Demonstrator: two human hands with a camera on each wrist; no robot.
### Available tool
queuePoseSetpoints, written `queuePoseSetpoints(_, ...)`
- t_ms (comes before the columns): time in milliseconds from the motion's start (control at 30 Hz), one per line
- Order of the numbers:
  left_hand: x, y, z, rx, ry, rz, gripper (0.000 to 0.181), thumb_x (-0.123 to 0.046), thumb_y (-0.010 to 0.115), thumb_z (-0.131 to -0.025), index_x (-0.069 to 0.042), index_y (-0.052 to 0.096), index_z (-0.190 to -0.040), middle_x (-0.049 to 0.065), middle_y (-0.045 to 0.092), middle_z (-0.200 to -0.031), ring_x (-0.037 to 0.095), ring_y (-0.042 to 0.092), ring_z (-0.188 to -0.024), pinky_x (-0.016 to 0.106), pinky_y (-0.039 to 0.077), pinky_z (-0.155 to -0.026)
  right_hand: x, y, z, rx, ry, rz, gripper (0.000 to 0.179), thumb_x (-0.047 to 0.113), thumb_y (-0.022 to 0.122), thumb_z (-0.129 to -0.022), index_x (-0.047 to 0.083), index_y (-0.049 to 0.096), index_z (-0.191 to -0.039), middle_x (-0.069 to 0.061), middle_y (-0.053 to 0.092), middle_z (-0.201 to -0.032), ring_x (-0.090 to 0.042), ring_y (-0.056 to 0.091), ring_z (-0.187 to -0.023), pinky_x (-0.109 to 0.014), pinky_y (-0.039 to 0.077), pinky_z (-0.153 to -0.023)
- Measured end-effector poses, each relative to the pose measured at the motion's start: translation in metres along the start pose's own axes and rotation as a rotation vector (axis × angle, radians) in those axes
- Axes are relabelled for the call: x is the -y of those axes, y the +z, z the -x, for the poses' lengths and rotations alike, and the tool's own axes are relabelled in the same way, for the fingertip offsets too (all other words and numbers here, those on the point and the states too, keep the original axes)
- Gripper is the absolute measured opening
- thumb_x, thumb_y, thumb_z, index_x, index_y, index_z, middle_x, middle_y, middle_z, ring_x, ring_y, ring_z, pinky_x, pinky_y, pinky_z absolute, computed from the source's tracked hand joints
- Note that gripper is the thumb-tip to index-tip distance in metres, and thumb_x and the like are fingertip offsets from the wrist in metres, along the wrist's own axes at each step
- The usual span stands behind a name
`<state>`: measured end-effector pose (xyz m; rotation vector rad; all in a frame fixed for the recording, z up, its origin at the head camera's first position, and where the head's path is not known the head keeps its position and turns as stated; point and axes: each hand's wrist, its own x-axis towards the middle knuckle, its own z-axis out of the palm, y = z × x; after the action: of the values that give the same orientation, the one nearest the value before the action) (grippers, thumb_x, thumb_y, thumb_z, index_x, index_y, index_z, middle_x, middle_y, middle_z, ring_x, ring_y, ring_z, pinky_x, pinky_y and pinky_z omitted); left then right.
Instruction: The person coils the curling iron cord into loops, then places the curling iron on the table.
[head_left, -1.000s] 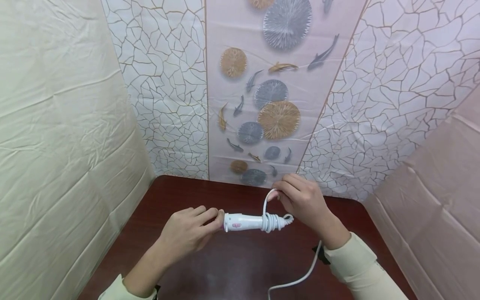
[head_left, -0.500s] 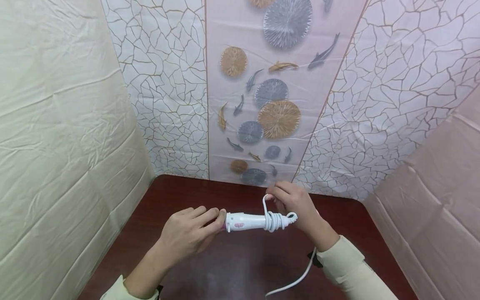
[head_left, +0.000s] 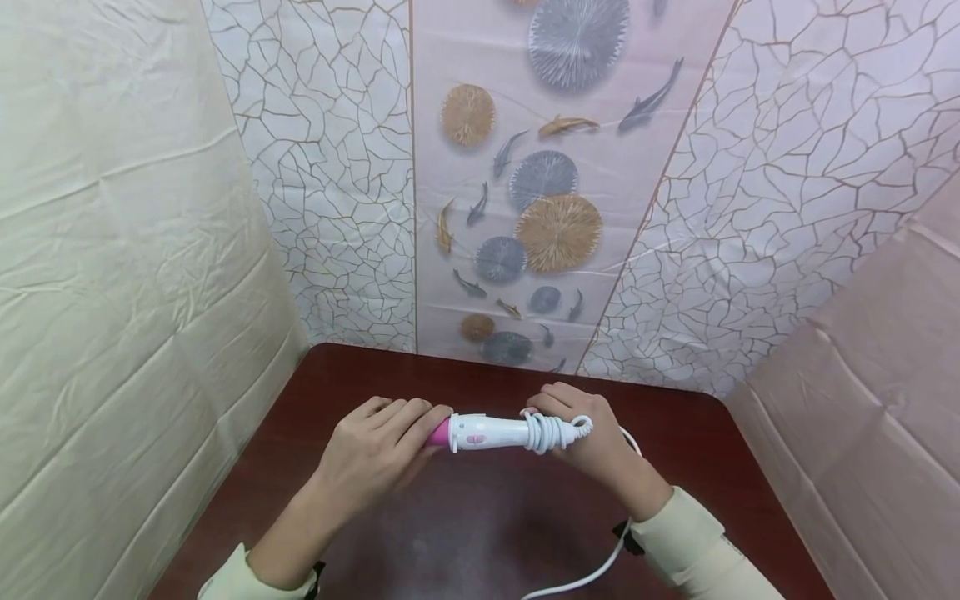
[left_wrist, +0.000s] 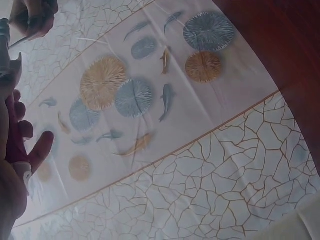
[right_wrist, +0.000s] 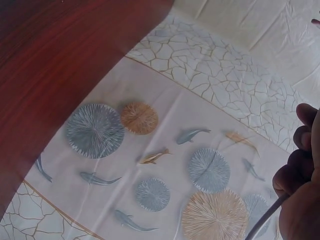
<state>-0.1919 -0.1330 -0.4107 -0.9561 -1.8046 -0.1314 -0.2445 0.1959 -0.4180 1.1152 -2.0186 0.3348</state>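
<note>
A curling iron with a white handle (head_left: 495, 432) and a pink barrel (head_left: 440, 432) is held level above the table in the head view. My left hand (head_left: 375, 446) grips the barrel, its fingers wrapped around it; the left wrist view shows the pink barrel (left_wrist: 15, 142) along the palm. Several turns of white power cord (head_left: 546, 433) circle the handle's right end. Just behind those turns, my right hand (head_left: 600, 442) pinches the cord with curled fingers, partly hidden by the handle. In the right wrist view the cord (right_wrist: 265, 220) runs out from the fingers.
Below lies a dark red-brown table (head_left: 450, 525). The cord's loose length (head_left: 588, 577) trails past the right wrist toward the front edge. Pale fabric (head_left: 127, 292) stands at both sides, with a patterned cloth (head_left: 495, 183) at the back.
My right hand has come down and in behind the handle, drawing the raised cord loop against the wrapped turns. The left hand keeps its grip, with more pink barrel showing now.
</note>
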Motion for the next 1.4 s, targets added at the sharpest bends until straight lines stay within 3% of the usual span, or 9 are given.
queuePoseSetpoints(100,0.001,0.0,0.001,0.044,-0.004,-0.012,0.032,-0.032,0.052,-0.116,-0.011,0.075,-0.124,-0.001,0.076,-0.107,0.017,0.069,-0.083,0.032,0.056,-0.069,0.001,-0.001,0.001,0.008,-0.003,-0.008,0.026,0.028,0.059,-0.113,0.013,0.073,-0.098,0.004,0.069,-0.085,-0.011,0.066,-0.073,-0.029,0.056,-0.057)
queuePoseSetpoints(167,0.001,0.0,0.002,0.076,-0.009,-0.024,0.033,-0.033,0.05,-0.118,-0.012,0.075,-0.123,-0.002,0.076,-0.108,0.016,0.069,-0.082,0.031,0.053,-0.066,0.002,-0.001,0.002,0.014,0.001,-0.016,0.005,0.017,0.073,-0.101,0.013,0.073,-0.098,0.004,0.069,-0.085,-0.01,0.066,-0.073,-0.029,0.056,-0.058)
queuePoseSetpoints(300,0.003,0.0,0.004,0.103,-0.008,-0.036,0.037,-0.034,0.046,-0.119,-0.012,0.075,-0.122,-0.002,0.077,-0.109,0.016,0.068,-0.078,0.029,0.049,-0.058,0.005,0.0,0.003,0.025,0.021,-0.024,0.024,0.005,0.083,-0.079,0.015,0.07,-0.097,0.005,0.068,-0.084,-0.009,0.066,-0.073,-0.029,0.057,-0.059)
queuePoseSetpoints(467,0.005,0.001,0.005,0.109,-0.01,-0.029,0.039,-0.036,0.045,-0.119,-0.013,0.076,-0.122,-0.003,0.077,-0.108,0.015,0.068,-0.075,0.027,0.049,-0.054,0.009,0.003,0.008,0.003,-0.026,0.051,0.004,0.01,0.064,-0.093,0.013,0.063,-0.09,0.002,0.059,-0.078,-0.01,0.055,-0.063,-0.03,0.048,-0.049)
queuePoseSetpoints(667,0.007,0.001,0.006,0.118,-0.022,-0.018,0.041,-0.039,0.045,-0.119,-0.013,0.076,-0.122,-0.004,0.076,-0.108,0.014,0.068,-0.073,0.027,0.051,-0.053,0.017,0.008,0.017,-0.023,-0.116,0.099,0.052,0.024,0.037,-0.114,0.018,0.076,-0.08,0.004,0.066,-0.075,-0.007,0.047,-0.054,-0.028,0.039,-0.041)
queuePoseSetpoints(800,0.01,0.001,0.008,0.125,-0.038,-0.007,0.042,-0.038,0.043,-0.119,-0.013,0.076,-0.123,-0.003,0.076,-0.108,0.015,0.068,-0.073,0.029,0.053,-0.054,0.022,0.008,0.022,0.003,-0.148,0.066,0.049,0.025,0.037,-0.116,0.016,0.083,-0.099,0.007,0.078,-0.087,-0.008,0.066,-0.065,-0.03,0.054,-0.053)
queuePoseSetpoints(967,0.014,0.002,0.009,0.131,-0.05,-0.008,0.044,-0.039,0.042,-0.118,-0.012,0.076,-0.124,-0.002,0.076,-0.109,0.016,0.07,-0.075,0.031,0.057,-0.056,0.024,0.004,0.025,0.033,-0.188,0.01,0.039,0.012,0.041,-0.108,0.004,0.078,-0.115,-0.002,0.08,-0.107,-0.017,0.076,-0.091,-0.035,0.064,-0.073)
queuePoseSetpoints(1167,0.015,-0.002,0.006,0.12,-0.051,-0.007,0.043,-0.04,0.044,-0.118,-0.012,0.076,-0.124,-0.002,0.076,-0.108,0.016,0.069,-0.074,0.031,0.057,-0.056,0.025,0.007,0.036,0.032,-0.118,-0.089,0.048,-0.006,0.051,-0.081,0.0,0.074,-0.122,-0.006,0.077,-0.11,-0.012,0.076,-0.088,-0.025,0.062,-0.072)
queuePoseSetpoints(1400,0.018,-0.008,0.004,0.083,-0.097,0.02,0.04,-0.038,0.05,-0.117,-0.01,0.077,-0.125,-0.002,0.077,-0.106,0.016,0.07,-0.074,0.032,0.057,-0.057,0.027,0.016,0.055,0.079,-0.014,-0.175,0.044,-0.014,0.06,-0.077,0.005,0.073,-0.115,0.002,0.076,-0.099,-0.008,0.075,-0.085,-0.023,0.062,-0.073)
